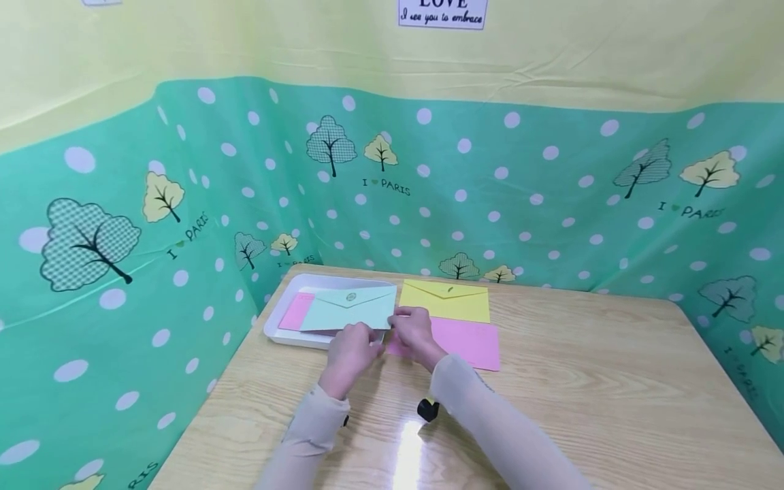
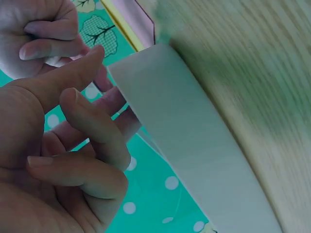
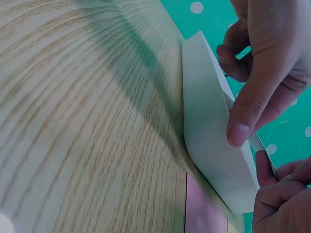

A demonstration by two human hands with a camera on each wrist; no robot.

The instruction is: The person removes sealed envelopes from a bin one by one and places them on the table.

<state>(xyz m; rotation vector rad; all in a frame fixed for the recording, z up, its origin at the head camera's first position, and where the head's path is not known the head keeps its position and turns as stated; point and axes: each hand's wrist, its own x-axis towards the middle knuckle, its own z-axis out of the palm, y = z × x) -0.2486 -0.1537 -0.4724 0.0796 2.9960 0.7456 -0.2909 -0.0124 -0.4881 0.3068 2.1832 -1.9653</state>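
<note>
A mint green envelope (image 1: 352,306) with a round seal on its flap overlaps a pink envelope (image 1: 297,312) in the white tray (image 1: 283,338). At the mint envelope's front right corner, my right hand (image 1: 415,331) pinches its edge between thumb and fingers, also seen in the right wrist view. My left hand (image 1: 352,355) is at the tray's front side, by the envelope's near edge. In the left wrist view its thumb stands apart, two fingers reach toward the tray rim, and the others bend loosely. Those reaching fingertips are partly hidden behind the tray wall.
To the tray's right lie a yellow envelope (image 1: 453,306) and a pink sheet-like envelope (image 1: 471,342), partly covered by the right arm. The wooden table (image 1: 612,381) extends right. Green dotted curtains (image 1: 520,177) hang behind and at the left.
</note>
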